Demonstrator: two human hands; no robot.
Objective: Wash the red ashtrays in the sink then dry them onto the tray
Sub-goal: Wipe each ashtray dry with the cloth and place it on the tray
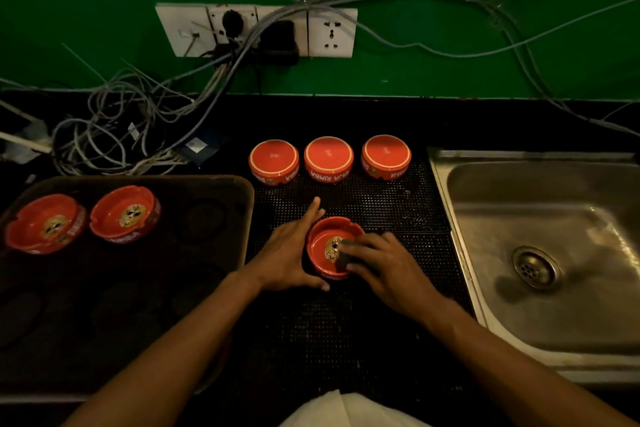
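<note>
A red ashtray [323, 250] stands upright on the black dotted mat [381, 204] in front of me. My left hand [289, 253] cups its left side, thumb under the near rim, fingers straight. My right hand [384, 262] holds a small dark pad or cloth [348, 248] inside the bowl. Three red ashtrays [273, 161] [328, 159] [386, 156] stand upside down in a row at the back of the mat. Two more ashtrays [45, 222] [124, 213] sit upright on the dark tray [207, 191] at the left. The steel sink [540, 253] lies to the right.
A tangle of grey cables [114, 128] lies on the counter behind the tray and runs up to white wall sockets [256, 29] on the green wall. A white cloth [341, 409] shows at the bottom edge. The sink's drain [535, 269] is uncovered.
</note>
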